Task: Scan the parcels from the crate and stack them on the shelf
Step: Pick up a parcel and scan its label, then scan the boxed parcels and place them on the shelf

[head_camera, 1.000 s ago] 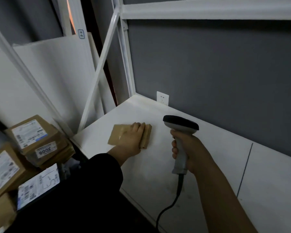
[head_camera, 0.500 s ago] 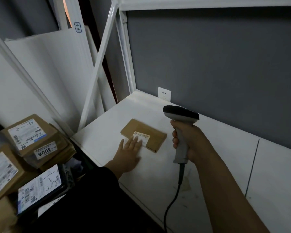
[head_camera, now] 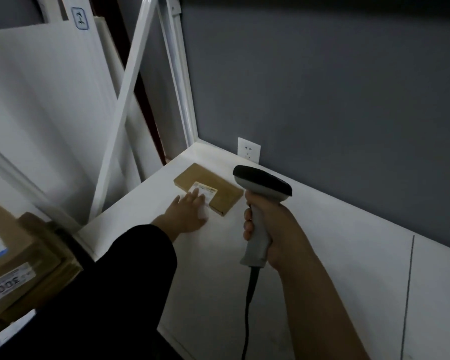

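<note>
The flat brown parcel (head_camera: 222, 189) lies on the white shelf (head_camera: 335, 255) near its far left corner; the left hand (head_camera: 189, 213), fingers straight, touches its label (head_camera: 205, 191); the right hand (head_camera: 273, 229) grips the barcode scanner (head_camera: 263, 185) just right of it; more labelled parcels (head_camera: 18, 258) sit stacked at near left.

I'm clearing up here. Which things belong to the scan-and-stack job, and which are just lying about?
Job: parcel, shelf, scanner gripped in right hand, left hand at the parcel, boxes at left.
Lying about: socket, boards.
</note>
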